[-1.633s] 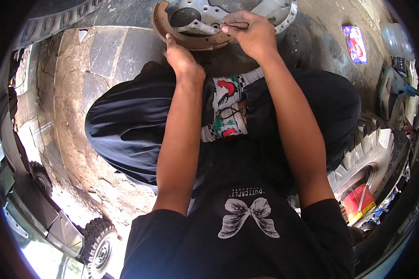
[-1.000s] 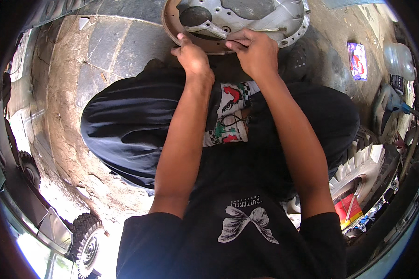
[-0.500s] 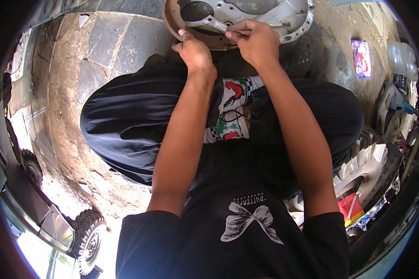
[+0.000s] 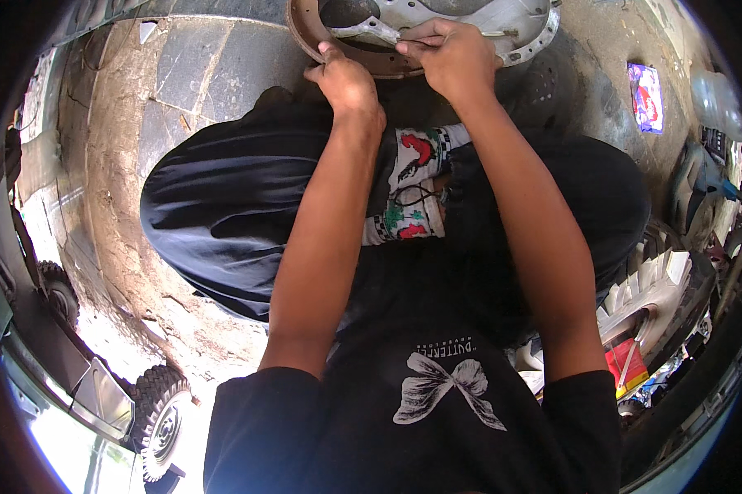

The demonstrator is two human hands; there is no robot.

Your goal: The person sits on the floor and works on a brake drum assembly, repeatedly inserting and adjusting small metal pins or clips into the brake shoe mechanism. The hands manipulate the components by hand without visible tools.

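2 bare hands work at the top of the view on a round grey metal backing plate (image 4: 502,25) that lies on the stone-paved ground, straight ahead of the person's crossed legs in dark trousers. Along the plate's near left edge curves a rusty brown brake shoe (image 4: 338,51). At the plate's near rim, the left hand (image 4: 346,82) is curled closed, thumb and fingertips pressing on that brake shoe. Just right of it, over the middle of the plate, the right hand (image 4: 453,58) is closed in a pinch on a thin metal rod (image 4: 494,34) that points toward the plate's right side. Beside the right hand's fingers, a grey metal lever (image 4: 367,30) lies across the plate's dark opening.
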